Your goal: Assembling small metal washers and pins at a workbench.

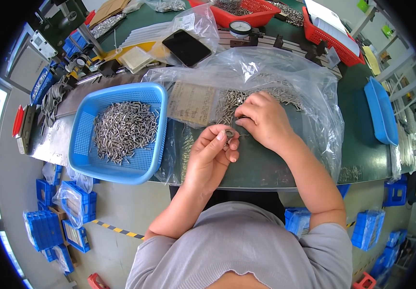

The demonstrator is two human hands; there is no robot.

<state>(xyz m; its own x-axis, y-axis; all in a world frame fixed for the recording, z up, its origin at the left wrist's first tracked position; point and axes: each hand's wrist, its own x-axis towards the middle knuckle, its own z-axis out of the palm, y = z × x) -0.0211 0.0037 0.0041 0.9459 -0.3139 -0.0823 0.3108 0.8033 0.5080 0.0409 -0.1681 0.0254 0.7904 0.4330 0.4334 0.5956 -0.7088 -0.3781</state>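
My left hand is closed, its thumb and fingers pinching a small round metal ring above the table's front part. Close by on the right, my right hand has its fingertips pressed together. What they hold, if anything, is too small or hidden to name. Just beyond both hands, small metal pins lie heaped on a clear plastic bag. Under the plastic beside this heap is a brown card with writing. A blue basket to my left holds many similar pins.
A black phone rests on plastic at the back, left of a dial gauge on a metal rail. Red baskets stand along the far edge. Another blue basket is at the right edge. Blue crates are on the floor.
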